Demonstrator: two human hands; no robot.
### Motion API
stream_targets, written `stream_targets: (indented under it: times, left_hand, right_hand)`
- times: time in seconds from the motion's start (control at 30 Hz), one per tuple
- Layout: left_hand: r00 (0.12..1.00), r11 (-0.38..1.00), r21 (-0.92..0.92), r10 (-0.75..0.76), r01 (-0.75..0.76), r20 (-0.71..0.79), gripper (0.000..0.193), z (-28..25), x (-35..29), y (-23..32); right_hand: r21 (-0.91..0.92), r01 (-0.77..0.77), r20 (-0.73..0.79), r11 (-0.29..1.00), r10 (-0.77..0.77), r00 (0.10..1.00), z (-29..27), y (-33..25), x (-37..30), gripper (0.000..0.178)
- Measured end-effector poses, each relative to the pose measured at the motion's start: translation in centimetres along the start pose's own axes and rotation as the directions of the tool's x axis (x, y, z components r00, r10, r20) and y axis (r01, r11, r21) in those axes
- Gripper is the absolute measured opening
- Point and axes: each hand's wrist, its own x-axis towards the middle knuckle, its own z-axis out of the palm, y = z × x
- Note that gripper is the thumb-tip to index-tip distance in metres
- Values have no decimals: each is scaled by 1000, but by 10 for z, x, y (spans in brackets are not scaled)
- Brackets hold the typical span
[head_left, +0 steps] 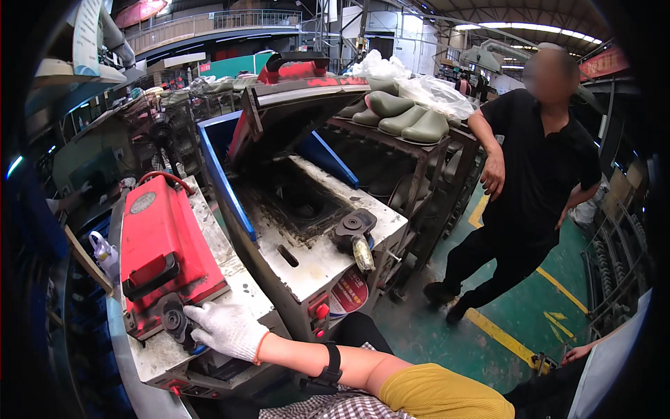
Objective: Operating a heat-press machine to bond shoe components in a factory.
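My right hand (229, 331), in a white knitted glove, reaches in from the lower right. Its fingers close around the handle of a black round clamp (174, 320) at the front corner of a red-lidded machine (164, 230). That lid is down, with a black grip on its front. To its right stands a second machine (276, 262) with its heavy lid (307, 98) tilted up over a dark, stained cavity (296, 199). A matching clamp (354, 223) with a tape-wrapped handle sits at its front corner. My left hand is out of view.
Olive-green rubber boots (405, 119) and clear plastic (436, 94) lie on a rack behind. A person in black (537, 160) stands at right on the green floor (502, 335). Another person's hand (576, 354) shows at lower right. A white plastic bottle (103, 253) stands left.
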Motion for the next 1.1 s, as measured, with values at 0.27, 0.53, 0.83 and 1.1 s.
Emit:
stream_targets:
  times: [0.27,0.53,0.83,1.1]
  left_hand:
    - [993,998,-18,-65,67,103,87,3,26,-4]
    - [995,986,160,-27,42,-99,83,17,13,5]
    - [984,963,246,-71,110,-161,76,24,13,13]
    - [985,937,317,-107,146,-138,71,20,20,13]
  right_hand:
    - [113,116,-76,987,-108,991,-9,-10,3,47]
    - [-37,71,-42,997,-72,996,-8,-12,2,50]
    - [-4,80,-40,997,-80,996,-11,-8,0,51]
    - [-19,93,-86,995,-95,992,-9,-7,0,49]
